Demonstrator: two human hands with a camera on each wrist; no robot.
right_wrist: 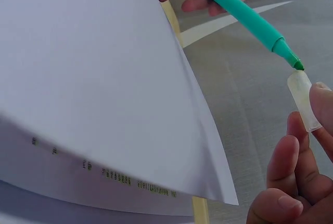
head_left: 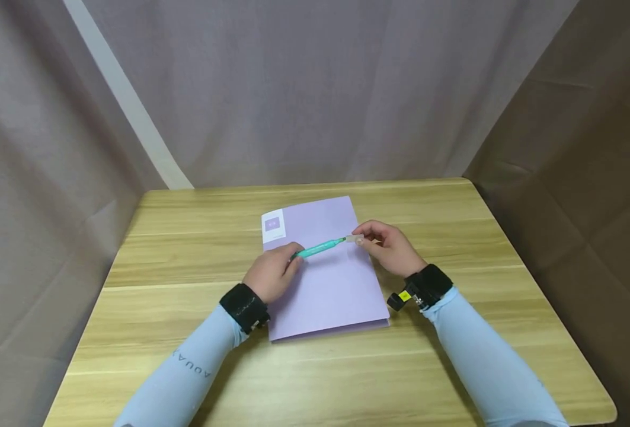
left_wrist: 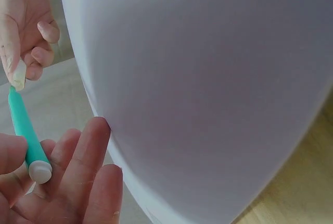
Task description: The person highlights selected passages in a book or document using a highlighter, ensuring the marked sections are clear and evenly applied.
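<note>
Teal plastic forms the slim round barrel of a marker pen (head_left: 321,247), which is held just above a lilac folder (head_left: 332,284) at the middle of the table (head_left: 453,225). The left hand (head_left: 271,274) grips the rear end of the barrel, fingers curled round it; in the left wrist view the flat white end plug (left_wrist: 40,172) of the barrel sits between the thumb and the fingers. The barrel narrows to a stepped collar and ends in a small dark green tip (right_wrist: 297,65), bare and pointing toward the right hand (head_left: 391,246). The right hand pinches a short translucent cap (right_wrist: 304,100), a frosted tube with a rounded closed end, between thumb and forefinger. In the right wrist view the mouth of the cap stands just beside the tip, close but apart from it. The folder is a smooth, matte rectangle of thin card, lying flat with its long edges running away from the person; a white label (head_left: 273,225) with a small purple square occupies its far left corner, and a row of fine print runs along one edge in the right wrist view. The table has a pale wood-grain top with rounded corners. Grey-brown cloth (head_left: 315,89) hangs in soft folds behind and beside it. Both forearms wear light blue sleeves with black wrist straps.
</note>
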